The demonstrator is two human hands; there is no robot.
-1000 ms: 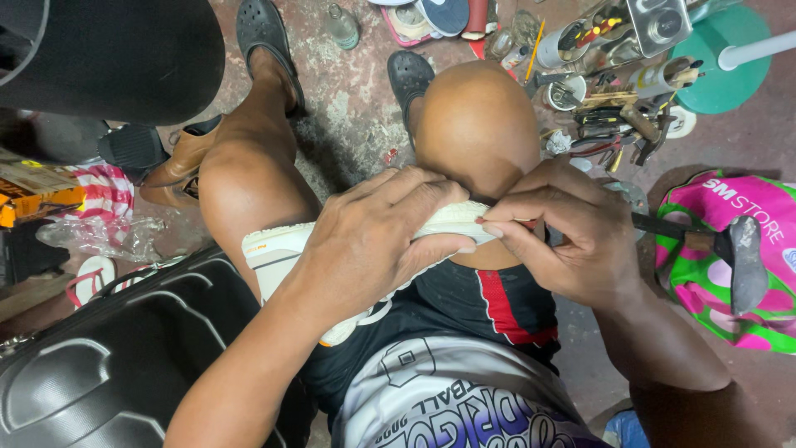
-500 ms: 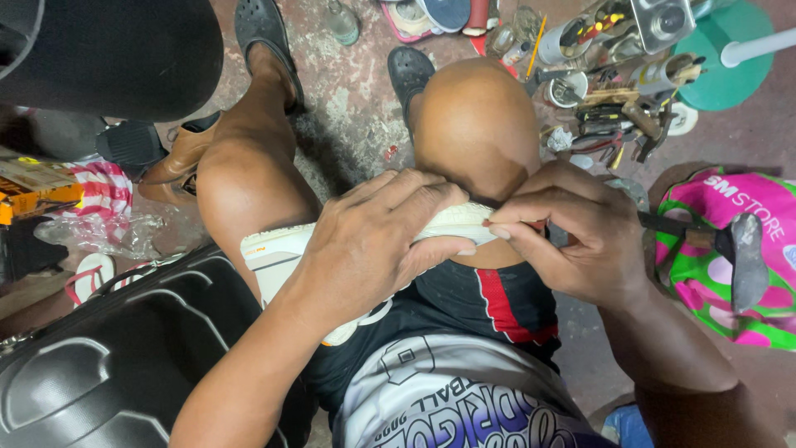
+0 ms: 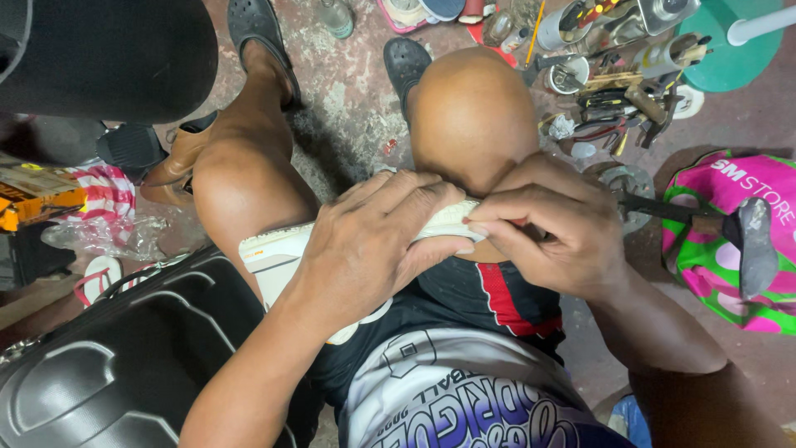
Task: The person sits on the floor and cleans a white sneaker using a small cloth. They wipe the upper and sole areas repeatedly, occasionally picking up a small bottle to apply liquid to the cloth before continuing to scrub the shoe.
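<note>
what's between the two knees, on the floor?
In the head view, bare stained concrete floor fills the gap between the left knee and right knee. Only a small reddish scrap lies there; the white shoe spans the thighs nearer the body.

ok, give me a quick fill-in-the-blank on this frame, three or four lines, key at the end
1. Both hands grip a ____ shoe lying across the person's thighs.
2. The left hand covers the shoe's middle; the right hand pinches its end near the right ____.
3. The hard case by the left leg is ____ in colour.
4. The pink and green bag lies on the person's ____ side.

Missing words: white; knee; black; right
</note>
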